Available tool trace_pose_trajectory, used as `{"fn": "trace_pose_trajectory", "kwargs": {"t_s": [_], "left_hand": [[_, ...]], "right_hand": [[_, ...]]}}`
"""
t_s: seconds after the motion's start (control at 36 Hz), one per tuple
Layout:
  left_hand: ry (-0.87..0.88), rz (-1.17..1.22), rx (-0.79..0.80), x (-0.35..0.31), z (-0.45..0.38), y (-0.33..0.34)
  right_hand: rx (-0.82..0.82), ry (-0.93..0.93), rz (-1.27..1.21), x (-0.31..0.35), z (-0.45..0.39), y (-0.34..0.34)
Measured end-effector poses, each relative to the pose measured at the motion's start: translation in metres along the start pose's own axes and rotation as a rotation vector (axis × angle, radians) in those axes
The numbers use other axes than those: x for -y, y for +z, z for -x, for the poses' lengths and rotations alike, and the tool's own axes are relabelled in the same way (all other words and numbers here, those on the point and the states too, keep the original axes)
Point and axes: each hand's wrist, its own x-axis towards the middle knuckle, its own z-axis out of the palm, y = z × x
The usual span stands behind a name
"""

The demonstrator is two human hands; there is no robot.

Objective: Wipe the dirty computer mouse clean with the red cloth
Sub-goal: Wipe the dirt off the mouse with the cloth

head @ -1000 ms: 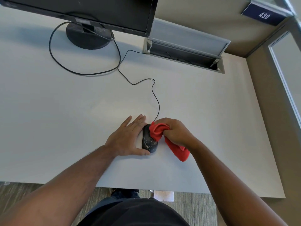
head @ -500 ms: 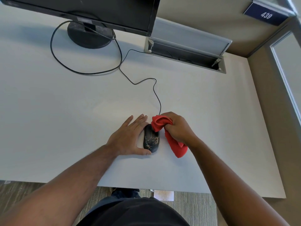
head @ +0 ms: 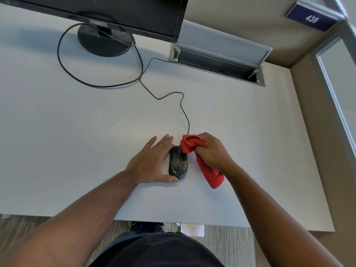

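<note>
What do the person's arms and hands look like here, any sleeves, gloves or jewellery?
Both forearms are bare to the frame edge, with no sleeves showing. The left hand and right hand wear no gloves, and no rings, watch or wristband are visible.

Left of the left hand (head: 149, 162) and right of the right hand (head: 212, 151) the bench (head: 57, 141) lies bare. Beyond the hands, the mouse cable (head: 183, 112) crosses; farther off stand the monitor base (head: 104, 42) and an open cable tray (head: 217, 63).

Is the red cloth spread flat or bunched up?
Bunched up. The red cloth is crumpled in the right hand, its wadded end on the mouse and a loose tail hanging toward the desk.
</note>
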Motion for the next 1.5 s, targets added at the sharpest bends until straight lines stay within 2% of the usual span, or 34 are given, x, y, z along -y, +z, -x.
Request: {"fn": "trace_pose_trajectory", "kwargs": {"t_s": [0.14, 0.25, 0.44, 0.5, 0.67, 0.81, 1.06, 1.19, 1.25, 1.39, 1.44, 1.5], "left_hand": [[0.005, 0.006, -0.014, -0.001, 0.001, 0.000], [0.011, 0.006, -0.023, -0.001, 0.001, 0.001], [0.002, 0.031, -0.022, -0.001, 0.001, 0.000], [-0.001, 0.030, -0.017, -0.002, 0.001, -0.001], [-0.004, 0.022, -0.011, -0.003, 0.002, -0.002], [-0.004, 0.017, -0.008, -0.004, 0.002, -0.002], [-0.001, 0.025, -0.024, -0.004, 0.002, -0.001], [-0.007, 0.042, -0.018, -0.003, 0.001, -0.001], [-0.005, 0.034, -0.016, -0.003, 0.001, -0.001], [-0.001, 0.018, -0.010, -0.003, 0.002, -0.002], [-0.004, 0.012, -0.003, -0.003, 0.002, -0.002], [-0.004, 0.017, 0.001, -0.004, 0.001, -0.003]], "right_hand": [[0.034, -0.107, 0.213, -0.003, 0.016, 0.027], [0.063, -0.148, 0.269, -0.007, 0.030, 0.031], [0.317, -0.173, 0.358, -0.021, 0.040, 0.000], [0.282, -0.143, 0.356, -0.026, 0.038, -0.010], [-0.019, -0.024, 0.169, -0.028, 0.031, -0.010], [-0.053, -0.004, 0.082, -0.013, 0.026, 0.015], [0.082, -0.019, 0.092, -0.010, 0.050, 0.035], [0.287, -0.080, 0.270, -0.014, 0.060, 0.012], [0.234, -0.069, 0.271, -0.013, 0.058, 0.004], [-0.161, -0.031, 0.155, 0.001, 0.054, 0.011], [-0.219, -0.035, 0.176, 0.009, 0.053, 0.024], [-0.197, -0.050, 0.245, 0.016, 0.054, 0.038]]}}
